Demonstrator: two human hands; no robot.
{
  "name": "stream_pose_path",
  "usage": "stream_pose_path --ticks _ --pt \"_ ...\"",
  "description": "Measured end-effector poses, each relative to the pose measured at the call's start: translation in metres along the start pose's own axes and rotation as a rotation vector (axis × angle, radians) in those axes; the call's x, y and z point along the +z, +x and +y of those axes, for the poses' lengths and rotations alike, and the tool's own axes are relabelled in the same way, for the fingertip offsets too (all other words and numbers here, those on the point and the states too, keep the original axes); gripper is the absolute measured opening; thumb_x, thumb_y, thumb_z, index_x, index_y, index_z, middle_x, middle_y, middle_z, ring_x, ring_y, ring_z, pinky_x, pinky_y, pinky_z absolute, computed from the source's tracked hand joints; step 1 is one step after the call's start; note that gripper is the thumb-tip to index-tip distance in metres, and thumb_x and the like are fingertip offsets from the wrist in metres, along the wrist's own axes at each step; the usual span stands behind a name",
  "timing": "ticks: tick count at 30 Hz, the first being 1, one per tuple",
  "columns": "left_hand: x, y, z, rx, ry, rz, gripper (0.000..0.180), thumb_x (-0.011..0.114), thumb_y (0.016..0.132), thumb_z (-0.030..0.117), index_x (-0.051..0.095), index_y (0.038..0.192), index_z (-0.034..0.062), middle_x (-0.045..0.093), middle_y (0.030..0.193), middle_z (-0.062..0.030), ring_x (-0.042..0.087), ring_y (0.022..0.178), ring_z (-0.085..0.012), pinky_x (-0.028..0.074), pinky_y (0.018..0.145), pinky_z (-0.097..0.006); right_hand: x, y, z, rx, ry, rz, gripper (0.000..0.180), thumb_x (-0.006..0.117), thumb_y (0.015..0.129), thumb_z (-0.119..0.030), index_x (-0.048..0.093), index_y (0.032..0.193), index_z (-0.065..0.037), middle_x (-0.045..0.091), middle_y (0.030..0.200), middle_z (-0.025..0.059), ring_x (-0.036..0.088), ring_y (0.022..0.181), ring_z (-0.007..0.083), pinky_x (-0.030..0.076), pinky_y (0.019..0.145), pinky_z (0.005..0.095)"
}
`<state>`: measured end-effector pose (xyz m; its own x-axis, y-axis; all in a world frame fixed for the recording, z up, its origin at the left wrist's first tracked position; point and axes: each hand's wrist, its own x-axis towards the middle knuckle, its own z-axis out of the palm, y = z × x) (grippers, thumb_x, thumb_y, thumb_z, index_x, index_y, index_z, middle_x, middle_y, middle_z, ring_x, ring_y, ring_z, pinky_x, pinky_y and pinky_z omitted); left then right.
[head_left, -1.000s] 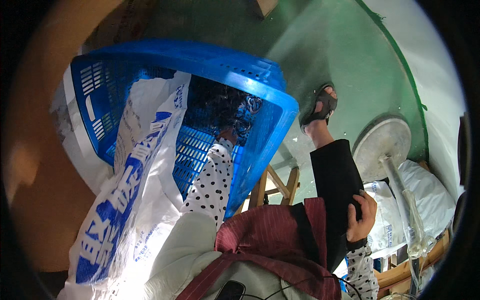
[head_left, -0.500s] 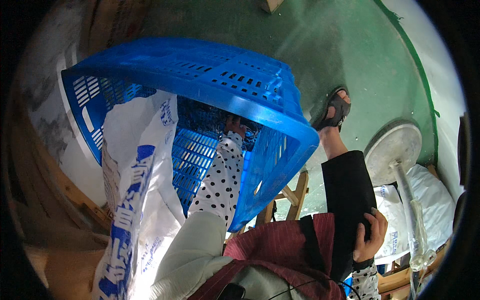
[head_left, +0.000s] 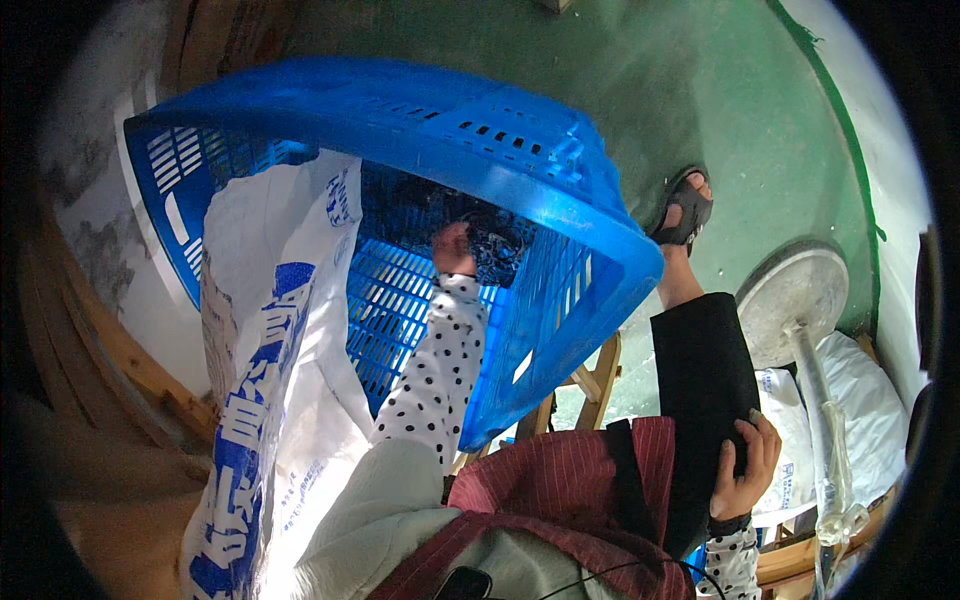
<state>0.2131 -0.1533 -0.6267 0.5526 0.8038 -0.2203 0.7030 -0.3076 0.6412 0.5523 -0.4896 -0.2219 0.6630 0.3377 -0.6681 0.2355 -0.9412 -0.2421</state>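
Observation:
A large blue plastic basket point(head_left: 585, 225) with slotted walls lies tipped, its mouth toward me. My left hand point(head_left: 455, 248) is deep inside it, beside a heap of small dark, shiny pieces point(head_left: 495, 240) whose kind I cannot make out. That hand looks closed, though its fingers are mostly hidden and what they hold does not show. A white sack point(head_left: 285, 330) with blue print stands to the left of my left arm, its top reaching into the basket. My right hand point(head_left: 748, 465) rests on my black-clad knee, fingers stretched and holding nothing.
Beyond the basket, my sandalled foot point(head_left: 688, 210) stands on the green floor point(head_left: 760, 130). A round metal base with a pole point(head_left: 795, 300) is at the right, by white sacks point(head_left: 865, 400). Wooden framing point(head_left: 597, 385) shows under the basket.
My left hand has drawn slightly left and away from the dark heap, and its fingers look more closed. My right hand stays on the knee. The view has shifted a little.

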Motion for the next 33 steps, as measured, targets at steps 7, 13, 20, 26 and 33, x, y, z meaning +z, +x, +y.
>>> stream_pose_path --ticks 7,13,20,26,33 --pt "-0.077 0.042 0.071 -0.636 -1.551 -0.427 0.028 0.063 0.093 0.025 0.059 0.114 0.0073 0.061 0.081 -0.0028 0.059 0.070 -0.0133 0.050 0.069 -0.032 0.001 -0.001 -0.001 0.009 0.019 0.008 0.026 0.060 0.079 -0.008 0.063 0.104 0.000 0.058 0.120 0.0200 0.050 0.114 0.0386 0.036 0.102 0.0462" --pt "-0.072 0.052 0.076 -0.486 -1.715 -0.595 0.026 0.055 0.097 0.022 0.056 0.119 0.0072 0.058 0.078 -0.0031 0.058 0.082 -0.0166 0.051 0.075 -0.036 0.000 -0.001 0.000 0.006 0.025 0.001 0.027 0.060 0.079 -0.008 0.063 0.105 0.000 0.058 0.120 0.0195 0.050 0.115 0.0382 0.036 0.102 0.0458" --pt "-0.069 0.057 0.077 -0.714 -1.435 -0.444 0.024 0.056 0.097 0.024 0.060 0.114 0.0079 0.059 0.075 -0.0032 0.058 0.068 -0.0146 0.051 0.066 -0.035 -0.007 -0.004 -0.018 -0.026 -0.022 0.030 0.027 0.063 0.079 -0.009 0.063 0.105 -0.002 0.058 0.120 0.0173 0.051 0.114 0.0374 0.037 0.100 0.0453" --pt "-0.060 0.063 0.006 -0.557 -0.594 -0.926 0.011 0.059 0.090 0.006 0.063 0.101 0.0072 0.064 0.080 -0.0041 0.059 0.058 -0.0152 0.050 0.055 -0.034 -0.005 0.008 -0.029 -0.137 -0.133 0.156 0.027 0.067 0.077 -0.014 0.064 0.103 -0.008 0.059 0.117 0.0123 0.052 0.112 0.0349 0.038 0.096 0.0458" --pt "-0.134 0.056 0.107 0.198 -0.201 -0.411 0.020 0.054 0.094 0.015 0.064 0.101 0.0001 0.061 0.073 -0.0085 0.057 0.063 -0.0154 0.045 0.057 -0.029 0.002 0.034 -0.065 -0.187 -0.205 0.226 0.023 0.066 0.076 -0.026 0.069 0.092 -0.009 0.064 0.110 0.0087 0.053 0.109 0.0321 0.039 0.091 0.0470"
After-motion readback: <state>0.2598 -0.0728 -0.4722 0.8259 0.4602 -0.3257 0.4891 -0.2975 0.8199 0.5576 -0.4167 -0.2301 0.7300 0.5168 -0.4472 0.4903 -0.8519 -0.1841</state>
